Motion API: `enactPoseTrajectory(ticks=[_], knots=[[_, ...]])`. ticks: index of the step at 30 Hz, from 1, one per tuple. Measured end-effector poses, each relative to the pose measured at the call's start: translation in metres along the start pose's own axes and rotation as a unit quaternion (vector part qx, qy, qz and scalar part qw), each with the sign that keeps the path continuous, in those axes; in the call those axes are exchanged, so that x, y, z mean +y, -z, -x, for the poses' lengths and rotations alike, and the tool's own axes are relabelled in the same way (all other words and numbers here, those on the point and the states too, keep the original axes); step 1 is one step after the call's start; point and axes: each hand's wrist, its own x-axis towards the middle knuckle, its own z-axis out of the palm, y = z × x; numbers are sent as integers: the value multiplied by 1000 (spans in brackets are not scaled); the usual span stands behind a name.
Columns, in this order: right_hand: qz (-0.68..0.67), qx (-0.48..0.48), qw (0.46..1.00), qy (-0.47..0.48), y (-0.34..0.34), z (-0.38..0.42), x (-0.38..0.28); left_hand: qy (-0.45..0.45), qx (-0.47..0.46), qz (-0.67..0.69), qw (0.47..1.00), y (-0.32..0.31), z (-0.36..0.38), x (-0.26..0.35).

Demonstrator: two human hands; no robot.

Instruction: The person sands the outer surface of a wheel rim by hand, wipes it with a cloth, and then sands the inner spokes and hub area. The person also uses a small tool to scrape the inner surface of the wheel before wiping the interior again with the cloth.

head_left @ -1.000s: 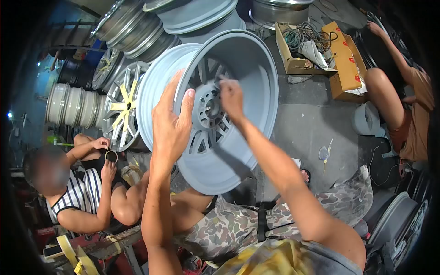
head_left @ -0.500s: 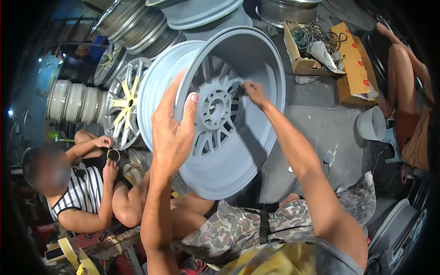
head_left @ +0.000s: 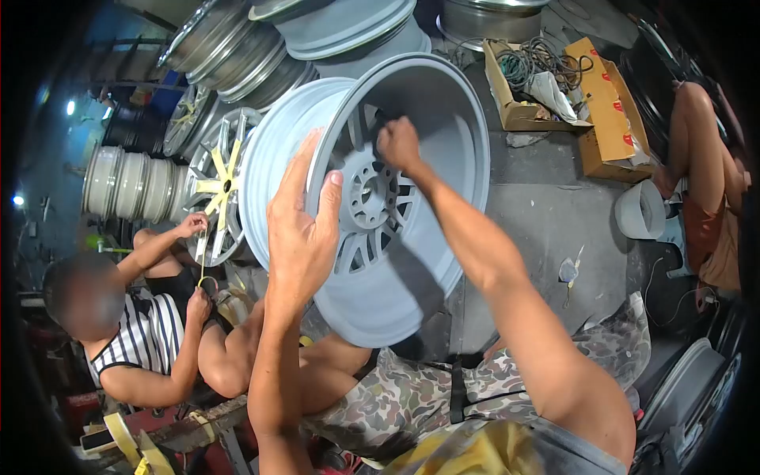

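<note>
A grey wheel rim [head_left: 380, 313] stands tilted in front of me, its open back towards me and its spokes deep inside. My left hand [head_left: 302, 210] grips its left edge, thumb on the inner side and fingers along the outside. Inside the barrel, my right hand [head_left: 400, 144] is at the upper spokes, right of the hub [head_left: 367, 192]. Its fingers are curled closed, and whatever they hold is hidden in this view. A shadow of the arm falls across the lower barrel wall.
At left, a co-worker in a striped top [head_left: 142, 336] pulls out yellow tape beside a taped wheel [head_left: 218, 186]. More rims [head_left: 348, 32] are stacked behind. A box of cables [head_left: 538, 119] and a grey bucket [head_left: 641, 211] stand right, near another person's legs [head_left: 697, 150].
My right hand has moved up and left inside the rim, from the right-hand spokes to the upper ones. My left hand keeps its hold. The co-worker's hands have drawn apart with the tape.
</note>
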Motion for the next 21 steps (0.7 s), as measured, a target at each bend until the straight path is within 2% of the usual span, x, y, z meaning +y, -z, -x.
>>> enactPoseTrajectory(ticks=[3, 4, 6, 7, 8, 9, 10, 11, 14, 16, 17, 20, 21], knots=[[-153, -131, 979, 26, 48, 17, -34, -4, -5, -45, 999, 2, -1, -1], [-154, -133, 979, 26, 56, 8, -30, 8, 0, -29, 1000, 3, -1, -1], [-215, -286, 932, -57, 70, -8, -15, 32, -11, 9, 999, 2, -1, 2], [-216, -284, 932, -59, 67, -14, -15, 31, -14, 8, 999, 1, -1, 0], [-160, -155, 975, -12, 59, -21, -22, 14, -11, -12, 1000, 1, 0, -3], [-100, -23, 994, 38, 50, -29, -30, -5, -5, -33, 999, 1, 0, -5], [-12, -37, 997, 63, 28, -24, -24, -14, -6, -37, 999, 1, -1, -7], [-14, -40, 994, 103, 12, -10, -24, -15, -5, -36, 999, 3, -2, -5], [-96, -35, 986, 134, 36, 2, -38, -3, 3, -33, 999, 7, -8, -3], [-139, -261, 949, 109, 56, -5, -27, 1, 10, -29, 1000, 10, -12, -8], [-140, -260, 950, 104, 59, -12, -30, 2, 5, -30, 1000, 9, -12, -9], [-78, -82, 986, 122, 45, -43, -58, 11, 16, -21, 1000, 12, -14, -9], [-80, -84, 986, 122, 31, -34, -66, 32, 4, -10, 999, 13, -13, -6]])
